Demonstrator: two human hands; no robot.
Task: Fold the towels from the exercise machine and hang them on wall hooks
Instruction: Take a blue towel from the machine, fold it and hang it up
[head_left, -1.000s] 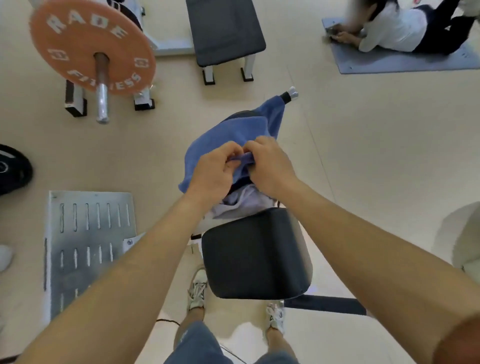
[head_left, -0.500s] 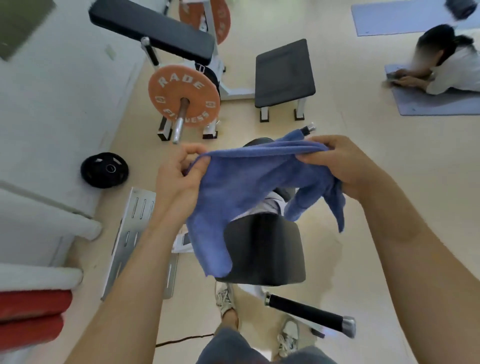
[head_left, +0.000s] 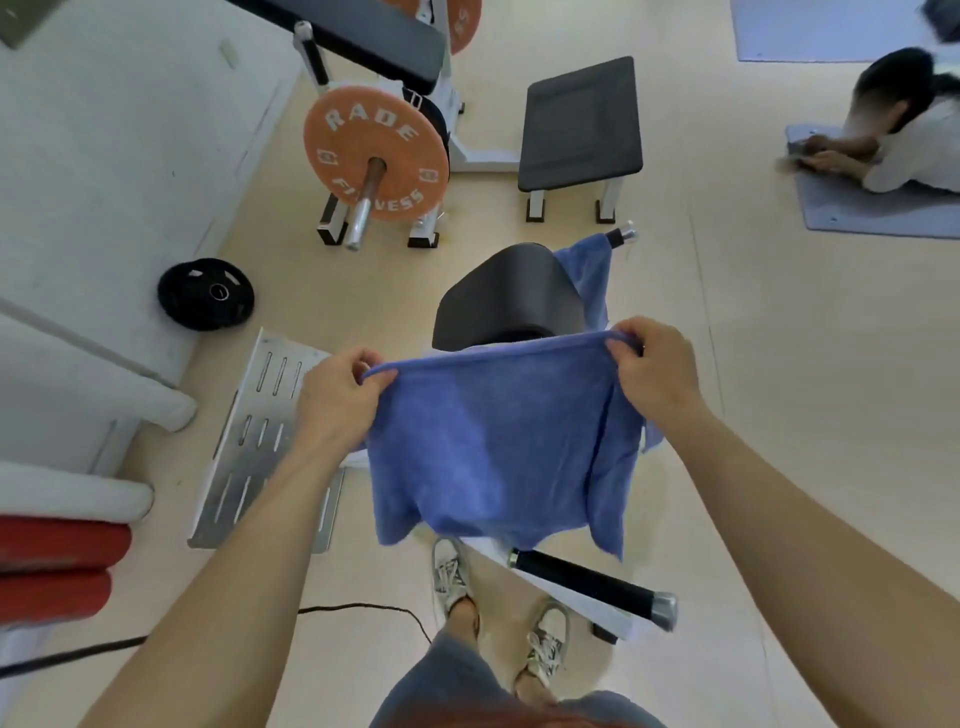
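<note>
**Head view: towel spread for the first fold.** The blue towel (head_left: 498, 441) hangs in the air in front of the person, over the near part of the exercise machine (head_left: 509, 296). Its top hem is drawn into a nearly straight line between the two hands.

The left hand (head_left: 337, 395) pinches the left top corner between thumb and curled fingers. The right hand (head_left: 654, 374) pinches the right top corner in the same way. Each grip is thus pressed together on cloth, and neither is spread.

The hands are held well apart, which keeps the hem taut and lets the cloth fall flat under its own weight. The lower edge is uneven, and a loose flap hangs at the right side. This hold reads as the start of the first fold: bringing the two corners together would probably halve the towel.

A second towel (head_left: 592, 275), also blue, is draped over the machine's far handle (head_left: 621, 236) and is not yet folded. A near handle (head_left: 592, 582) lies below the held cloth. No wall hooks are in view. An orange weight plate (head_left: 376, 156) and a person on a mat (head_left: 904, 140) lie beyond.
</note>
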